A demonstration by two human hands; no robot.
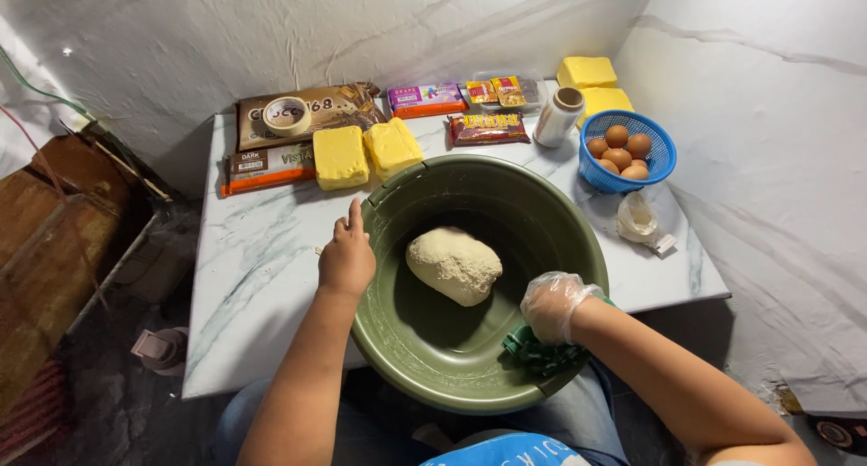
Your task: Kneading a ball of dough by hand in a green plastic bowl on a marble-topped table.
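We had our bare left hand (pixel 347 258) resting with loosely curled fingers on the rim of the green basin (pixel 578 227), holding nothing. Our gloved right hand (pixel 553 305) was closed around a dark green thing (pixel 540 352) at the near rim. The dough lump (pixel 454 265) lay in the basin's middle. The basin overhung the tabletop (pixel 257 267); we judged a hard push could tip it.

Olive-green basin (pixel 578 240), pale beige dough (pixel 453 265)
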